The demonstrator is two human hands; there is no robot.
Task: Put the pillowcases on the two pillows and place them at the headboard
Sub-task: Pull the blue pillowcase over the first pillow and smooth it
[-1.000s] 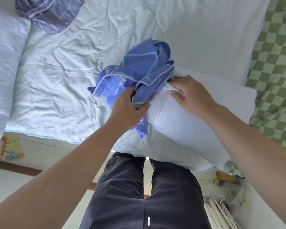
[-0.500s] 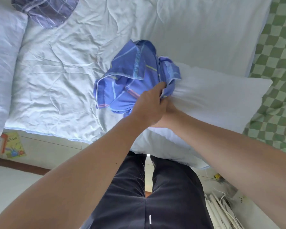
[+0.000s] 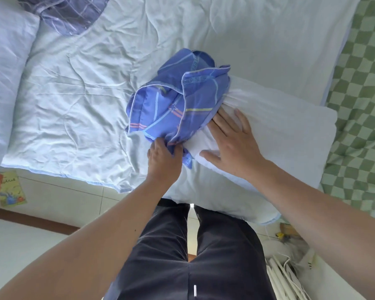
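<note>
Since a moment ago my right hand has flattened, fingers spread, on the white pillow mid-frame; my left hand pinches the blue pillowcase hem.

The bed carries a white quilt. On it lie a bare pillow near right, a blue pillowcase, another pillow left, and a plaid pillowcase far left.

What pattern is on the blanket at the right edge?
Green and pale checks on the blanket, clearest in the head view.
</note>
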